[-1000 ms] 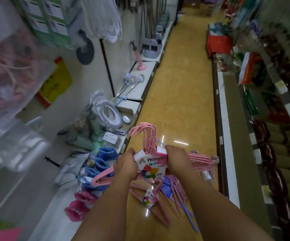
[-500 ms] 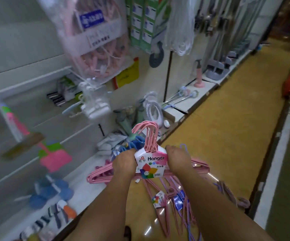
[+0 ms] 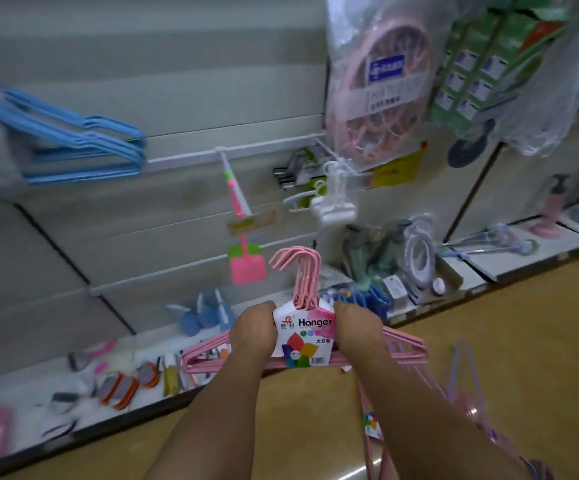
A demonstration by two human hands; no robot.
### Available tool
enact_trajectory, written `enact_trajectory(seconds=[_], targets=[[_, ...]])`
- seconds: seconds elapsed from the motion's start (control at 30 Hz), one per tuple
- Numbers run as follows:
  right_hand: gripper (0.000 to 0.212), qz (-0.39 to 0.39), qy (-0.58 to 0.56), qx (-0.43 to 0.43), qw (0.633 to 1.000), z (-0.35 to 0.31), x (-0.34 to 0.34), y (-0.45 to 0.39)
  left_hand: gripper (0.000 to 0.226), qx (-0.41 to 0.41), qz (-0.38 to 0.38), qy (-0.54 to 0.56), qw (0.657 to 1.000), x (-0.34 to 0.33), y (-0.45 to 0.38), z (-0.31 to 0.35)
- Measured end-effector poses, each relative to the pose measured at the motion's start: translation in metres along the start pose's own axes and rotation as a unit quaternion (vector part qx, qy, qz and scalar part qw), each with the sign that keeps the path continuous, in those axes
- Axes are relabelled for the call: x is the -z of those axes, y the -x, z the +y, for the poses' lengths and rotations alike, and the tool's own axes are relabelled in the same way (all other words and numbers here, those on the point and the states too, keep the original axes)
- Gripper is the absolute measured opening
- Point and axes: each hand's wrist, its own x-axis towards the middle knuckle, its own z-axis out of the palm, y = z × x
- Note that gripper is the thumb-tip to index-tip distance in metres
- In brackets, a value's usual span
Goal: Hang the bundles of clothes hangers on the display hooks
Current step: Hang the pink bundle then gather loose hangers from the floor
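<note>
**Pink bundle up, wall now dead ahead**

One pink hanger bundle (image 3: 303, 336), hooks upright, sits between two hands: left hand (image 3: 253, 336) and right hand (image 3: 357, 332) each curl round it beside the label. One blue hanger bundle (image 3: 73, 147) hangs on the wall, upper left. More loose hangers (image 3: 465, 379) trail below right. A pink swatter (image 3: 246, 268) dangles just behind. Half a second ago the aisle filled the right; now the view has swung onto the shelving.
</note>
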Motion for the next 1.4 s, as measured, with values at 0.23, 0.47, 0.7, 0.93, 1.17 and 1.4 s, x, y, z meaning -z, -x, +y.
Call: enact_trajectory(seconds=[0.23,0.47,0.7,0.93,1.17,1.4], targets=[[0.024,0.041,0.024,0.095,0.994,-0.137,0.013,0.041,0.022,0.073,0.074,0.000,0.995,0.063,0.053,-0.121],[0.024,0.056,0.021,0.150,0.987,-0.263,0.011,0.098,0.016,0.129,0.099,0.042,0.986,0.118,0.124,-0.233],[0.027,0.063,0.051,0.213,0.974,-0.368,0.002,0.144,0.020,0.200,0.115,0.082,0.969,0.147,0.186,-0.330],[0.024,0.063,0.069,0.293,0.951,-0.452,-0.001,0.162,0.024,0.246,0.163,0.026,0.955,0.180,0.216,-0.397],[0.023,0.057,0.048,0.344,0.936,-0.516,0.014,0.152,0.024,0.297,0.193,0.012,0.935,0.216,0.215,-0.438],[0.021,0.058,0.045,0.370,0.926,-0.571,0.023,0.146,0.024,0.326,0.208,0.016,0.922,0.242,0.210,-0.480]])
